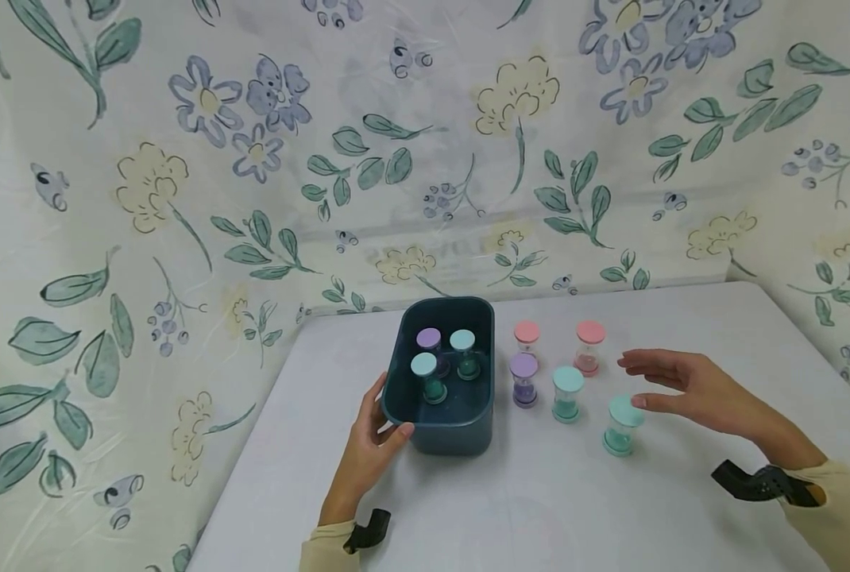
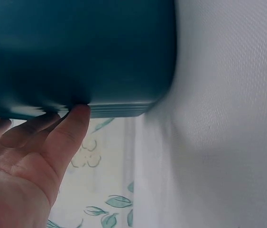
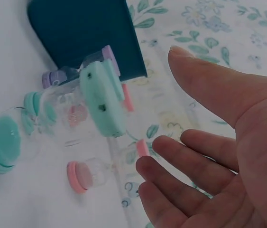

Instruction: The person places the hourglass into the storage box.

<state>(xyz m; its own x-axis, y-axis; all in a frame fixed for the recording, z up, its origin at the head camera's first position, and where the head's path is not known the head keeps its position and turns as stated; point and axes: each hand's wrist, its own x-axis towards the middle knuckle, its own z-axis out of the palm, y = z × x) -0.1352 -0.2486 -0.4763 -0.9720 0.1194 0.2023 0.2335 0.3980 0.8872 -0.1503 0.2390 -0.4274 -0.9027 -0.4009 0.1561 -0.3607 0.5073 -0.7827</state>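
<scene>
A dark teal bin (image 1: 439,438) stands on the table with a purple-capped and two teal-capped hourglasses (image 1: 434,389) inside. My left hand (image 1: 372,446) grips its near left corner, the thumb at the rim and the fingers along the outer side; in the left wrist view they touch the wall. My right hand (image 1: 711,397) holds nothing, its thumb and fingers spread apart beside the nearest teal hourglass (image 1: 620,429). The right wrist view shows a gap between the thumb and that hourglass (image 3: 102,97). All the hourglasses outside the bin stand upright.
Right of the bin stand another teal hourglass (image 1: 566,395), a purple hourglass (image 1: 523,381) and two pink hourglasses (image 1: 589,349), one partly hidden behind the purple one. A white cloth covers the table (image 1: 525,516). Flower-patterned sheets (image 1: 425,159) hang behind it and at the sides.
</scene>
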